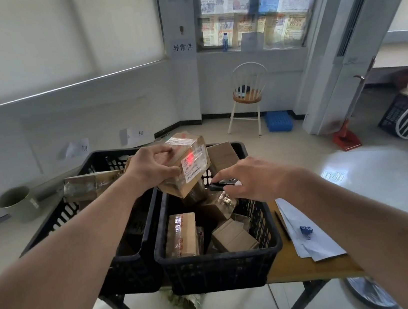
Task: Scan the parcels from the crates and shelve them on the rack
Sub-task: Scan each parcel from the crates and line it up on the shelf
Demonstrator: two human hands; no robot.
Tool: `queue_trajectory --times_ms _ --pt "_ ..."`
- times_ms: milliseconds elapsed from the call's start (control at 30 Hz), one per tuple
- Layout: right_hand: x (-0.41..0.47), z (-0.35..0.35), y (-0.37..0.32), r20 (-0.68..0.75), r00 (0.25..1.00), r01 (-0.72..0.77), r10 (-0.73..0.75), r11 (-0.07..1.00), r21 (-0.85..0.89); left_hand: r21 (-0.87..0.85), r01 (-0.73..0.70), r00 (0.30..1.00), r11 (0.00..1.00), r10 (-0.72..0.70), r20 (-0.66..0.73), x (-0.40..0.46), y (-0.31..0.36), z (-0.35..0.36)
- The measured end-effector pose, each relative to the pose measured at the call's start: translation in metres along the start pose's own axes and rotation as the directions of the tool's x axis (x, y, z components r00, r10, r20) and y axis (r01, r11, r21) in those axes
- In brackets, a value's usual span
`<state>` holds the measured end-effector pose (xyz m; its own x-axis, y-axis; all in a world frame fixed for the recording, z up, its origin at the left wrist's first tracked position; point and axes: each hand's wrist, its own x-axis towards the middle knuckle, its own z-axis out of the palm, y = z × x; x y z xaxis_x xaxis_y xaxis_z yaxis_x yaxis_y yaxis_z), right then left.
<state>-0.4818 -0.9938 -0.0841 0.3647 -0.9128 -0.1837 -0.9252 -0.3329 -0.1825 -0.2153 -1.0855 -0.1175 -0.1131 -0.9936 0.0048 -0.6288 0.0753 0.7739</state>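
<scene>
The surface point(289, 268) carries two black crates; the right crate point(221, 264) is the landmark here. Loose parcels point(183, 236) lie inside it. Above its far end the left hand point(152, 166) grips a taped parcel point(186, 164), label turned toward the right hand point(250, 176), which pinches a small scanner point(221, 185) just beside it. A red glow sits on the label, so scanning looks underway. Next likely comes carrying this parcel to the rack, which is out of view.

head view looks down, close over crates point(219, 254), edges seemingly warped.
</scene>
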Motion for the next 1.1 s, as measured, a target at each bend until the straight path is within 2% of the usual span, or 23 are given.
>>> queue_trajectory --times_ms 433,1100 --pt "-0.004 -0.01 -0.018 -0.014 0.998 -0.055 0.054 0.993 -0.108 -0.064 0.024 0.997 0.998 -0.019 0.069 0.001 0.004 -0.011" --pt "-0.007 -0.016 -0.045 0.01 0.994 -0.102 0.104 0.984 -0.149 -0.096 0.036 0.994 0.995 -0.026 0.105 -0.01 -0.006 -0.037"
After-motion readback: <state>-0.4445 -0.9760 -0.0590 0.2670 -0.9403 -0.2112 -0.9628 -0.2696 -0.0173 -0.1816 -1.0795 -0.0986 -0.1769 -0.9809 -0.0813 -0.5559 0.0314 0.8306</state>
